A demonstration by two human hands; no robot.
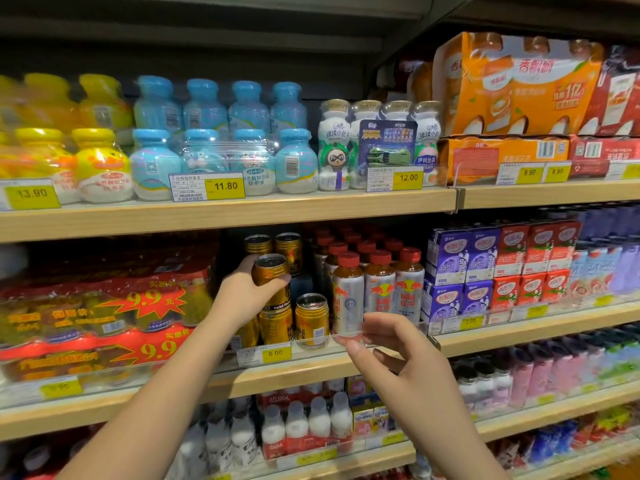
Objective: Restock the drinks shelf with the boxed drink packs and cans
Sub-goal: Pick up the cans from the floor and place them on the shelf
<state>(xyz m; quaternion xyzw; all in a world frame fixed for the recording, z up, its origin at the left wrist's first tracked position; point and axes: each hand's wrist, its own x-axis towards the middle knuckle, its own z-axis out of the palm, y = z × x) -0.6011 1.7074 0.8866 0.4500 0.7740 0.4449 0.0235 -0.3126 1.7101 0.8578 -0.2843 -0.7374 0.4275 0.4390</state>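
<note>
From the head camera, the left hand [242,289] reaches into the middle shelf [311,370] and holds a gold can [272,271], its fingers [282,279] curled round the can's side below the rim. The can is upright or nearly so, raised above the stacked gold cans [275,323] at the shelf front, with two more gold cans [275,245] standing behind it. One single gold can [311,320] stands just to the right of the stack, behind the clear shelf lip.

The right hand [398,355] is lower and nearer the camera, in front of the shelf edge; its fingers [381,323] are loosely spread and grip nothing, the tips close to the clear lip in front of a row of silver bottles with red caps [377,289].

To the left of the cans lie red shrink-wrapped packs [104,327] marked 9.9. To the right of the bottles are small boxed drink packs [502,271] in purple and red, stacked two high. A yellow price tag [276,353] reading 6.00 sits under the cans.

The shelf above carries yellow, blue and white bottle packs.
</note>
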